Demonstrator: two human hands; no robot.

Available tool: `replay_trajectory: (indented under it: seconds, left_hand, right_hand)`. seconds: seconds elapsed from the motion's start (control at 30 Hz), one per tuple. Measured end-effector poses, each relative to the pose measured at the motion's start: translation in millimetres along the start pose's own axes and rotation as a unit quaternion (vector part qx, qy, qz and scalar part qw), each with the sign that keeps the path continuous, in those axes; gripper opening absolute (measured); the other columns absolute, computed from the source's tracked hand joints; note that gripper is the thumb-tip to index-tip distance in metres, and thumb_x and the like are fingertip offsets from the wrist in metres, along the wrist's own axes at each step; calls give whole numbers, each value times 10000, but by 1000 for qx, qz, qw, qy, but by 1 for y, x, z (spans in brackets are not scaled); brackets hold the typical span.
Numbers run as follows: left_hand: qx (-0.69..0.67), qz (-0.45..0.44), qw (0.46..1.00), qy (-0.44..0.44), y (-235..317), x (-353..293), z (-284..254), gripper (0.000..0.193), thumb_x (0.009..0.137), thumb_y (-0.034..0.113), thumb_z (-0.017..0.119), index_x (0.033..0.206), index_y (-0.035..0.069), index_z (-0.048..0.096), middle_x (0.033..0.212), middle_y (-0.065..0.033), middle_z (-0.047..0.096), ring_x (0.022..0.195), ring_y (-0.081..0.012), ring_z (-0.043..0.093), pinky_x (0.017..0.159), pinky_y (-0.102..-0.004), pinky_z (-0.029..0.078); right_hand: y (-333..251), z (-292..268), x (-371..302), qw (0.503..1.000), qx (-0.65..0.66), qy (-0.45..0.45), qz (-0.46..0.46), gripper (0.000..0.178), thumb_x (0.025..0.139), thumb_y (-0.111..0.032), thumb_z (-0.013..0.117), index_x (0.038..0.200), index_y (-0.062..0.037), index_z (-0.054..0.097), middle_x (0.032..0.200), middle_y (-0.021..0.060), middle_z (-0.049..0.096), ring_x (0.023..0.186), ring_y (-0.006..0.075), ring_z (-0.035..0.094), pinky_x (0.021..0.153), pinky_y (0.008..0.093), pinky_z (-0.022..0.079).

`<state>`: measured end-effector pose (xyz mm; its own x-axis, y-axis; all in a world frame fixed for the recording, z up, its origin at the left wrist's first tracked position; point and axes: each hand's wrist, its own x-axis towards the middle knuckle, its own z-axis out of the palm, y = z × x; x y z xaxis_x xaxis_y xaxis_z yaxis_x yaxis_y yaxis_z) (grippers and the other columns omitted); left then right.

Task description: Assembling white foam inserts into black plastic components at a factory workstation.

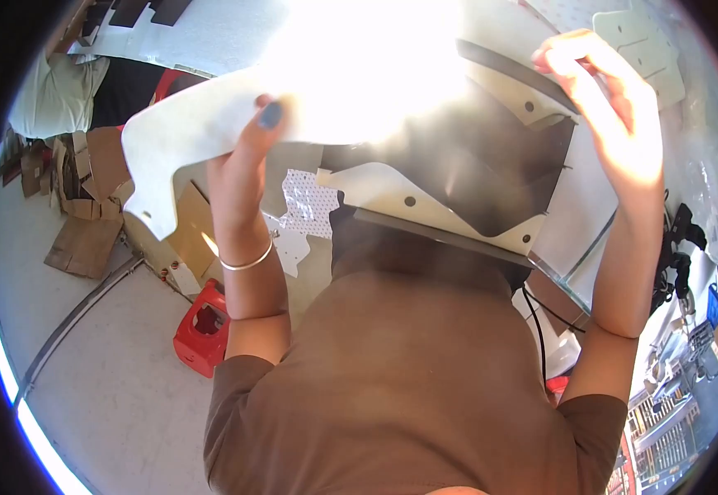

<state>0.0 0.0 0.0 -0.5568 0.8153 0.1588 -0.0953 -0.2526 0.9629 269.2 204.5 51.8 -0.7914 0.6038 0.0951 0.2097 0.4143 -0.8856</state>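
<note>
My left hand [247, 161] grips a flat, off-white shaped panel [165, 136] with a hooked lower corner, thumb on its upper face. Strong glare washes out the panel's right part. My right hand [623, 107] is raised at the upper right, its fingers bent together near a dark curved strip [511, 66]; whatever they pinch, if anything, cannot be made out. Between my arms, close to my body, is a dark tray-like surface [449, 235]. On it lies a cream wavy-edged piece [375, 186] with dark round holes. A similar holed piece [499, 91] shows farther back.
A red plastic stool [202, 334] is on the floor to my left, below torn cardboard boxes [99, 177]. Another person's light clothing [58, 95] shows at the far left. A pale slotted panel [643, 62] is at the upper right. Black cables [543, 338] hang by my right side.
</note>
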Motion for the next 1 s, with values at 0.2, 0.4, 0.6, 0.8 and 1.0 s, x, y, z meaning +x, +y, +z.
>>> replay_trajectory:
  seconds: [0.2, 0.4, 0.6, 0.8, 1.0]
  left_hand:
    - [40, -38, 984, -170, 26, 42, 33, 183, 834, 90, 617, 996, 5, 616, 851, 12, 576, 741, -50, 508, 630, -202, 413]
    - [78, -60, 983, -155, 33, 41, 20, 220, 816, 181, 615, 962, 16, 615, 864, 30, 555, 731, -43, 461, 620, -200, 378]
    - [76, -71, 981, -161, 41, 29, 1, 335, 804, 192, 645, 1086, 15, 609, 951, -20, 619, 813, -100, 554, 714, -255, 452]
    - [99, -77, 983, -133, 46, 15, -8, 311, 854, 277, 603, 1031, 21, 615, 961, -41, 601, 852, -118, 545, 767, -261, 444]
    - [58, -109, 983, -136, 40, 18, -27, 506, 886, 478, 519, 1077, 18, 608, 1014, -67, 611, 941, -148, 563, 827, -281, 438]
  right_hand:
    - [-18, 7, 44, 997, -52, 62, -18, 152, 904, -113, 533, 1026, -40, 588, 896, 13, 588, 883, 105, 535, 840, 256, 399]
    - [-18, 53, 114, 923, -237, -101, -288, 186, 825, -221, 634, 894, -50, 604, 817, 96, 622, 840, 257, 583, 777, 356, 460]
    - [-3, 100, 132, 854, -321, -316, -258, 126, 827, -152, 576, 734, -66, 569, 674, 93, 607, 690, 280, 602, 748, 368, 484]
    - [-3, 96, 138, 849, -283, -362, -262, 177, 854, -187, 594, 795, -26, 552, 691, 123, 608, 660, 286, 626, 637, 381, 500]
    - [-29, 71, 144, 928, -154, -332, -64, 260, 890, -278, 619, 921, -33, 536, 835, 68, 634, 791, 155, 592, 731, 314, 453]
